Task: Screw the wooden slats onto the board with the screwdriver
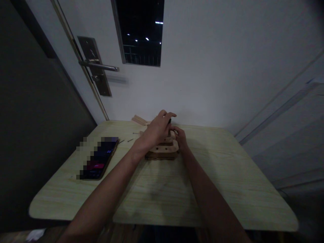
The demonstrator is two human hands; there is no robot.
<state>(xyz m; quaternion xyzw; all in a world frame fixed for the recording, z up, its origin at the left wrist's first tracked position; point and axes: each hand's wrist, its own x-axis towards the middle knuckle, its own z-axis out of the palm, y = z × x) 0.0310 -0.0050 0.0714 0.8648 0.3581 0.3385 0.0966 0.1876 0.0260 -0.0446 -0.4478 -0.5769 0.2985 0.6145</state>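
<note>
Head view: the wood thing (162, 150) is sitting on the table (217, 189), its long front running side to side. Your left hand (159, 130) is covering its top and your right hand (181, 136) is resting at its right side, but I can't tell whether either is gripping.

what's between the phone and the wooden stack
In the head view, a few thin metal fasteners lie loose on the table between the phone and the wooden stack; the left forearm also crosses that stretch, nearer the camera.
</note>
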